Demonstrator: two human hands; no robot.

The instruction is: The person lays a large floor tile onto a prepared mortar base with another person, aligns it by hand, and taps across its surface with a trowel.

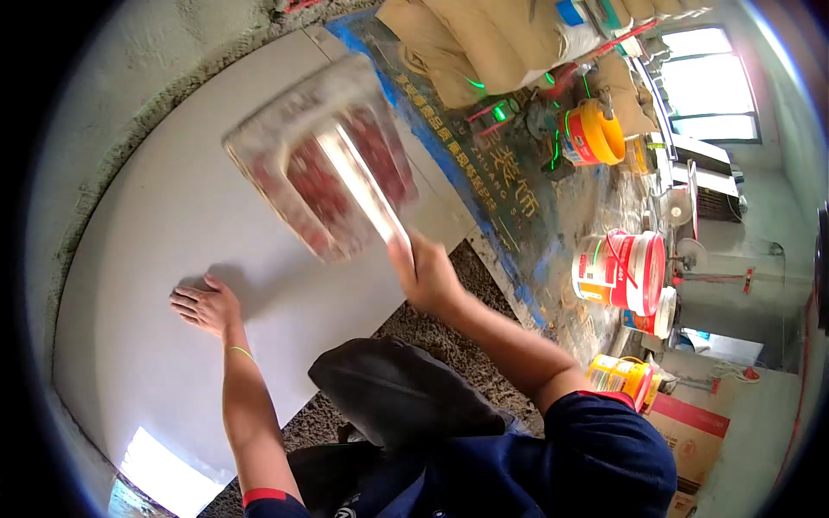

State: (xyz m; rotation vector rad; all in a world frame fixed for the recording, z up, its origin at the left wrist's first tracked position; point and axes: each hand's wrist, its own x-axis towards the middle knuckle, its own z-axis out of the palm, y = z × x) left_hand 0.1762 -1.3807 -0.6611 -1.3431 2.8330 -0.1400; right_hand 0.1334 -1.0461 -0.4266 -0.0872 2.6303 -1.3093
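My left hand point(205, 305) lies flat on a large pale tile point(138, 250), its fingers pointing left. My right hand point(423, 272) is wrapped round the handle of a big mallet point(324, 155). The mallet's wide, worn head, grey with reddish patches, is blurred and hangs over the upper part of the tile. Whether it touches the tile I cannot tell. Dark, rough mortar point(466, 281) shows beside the tile's lower right edge, near my knee.
A rough wall point(173, 82) borders the tile. Printed floor sheeting point(458, 147) lies to the right, with a green-lit device point(501, 112), a yellow bucket point(593, 134), a white and red bucket point(617, 272) and cardboard point(686, 436). Brown sacks point(484, 39) stand at the top.
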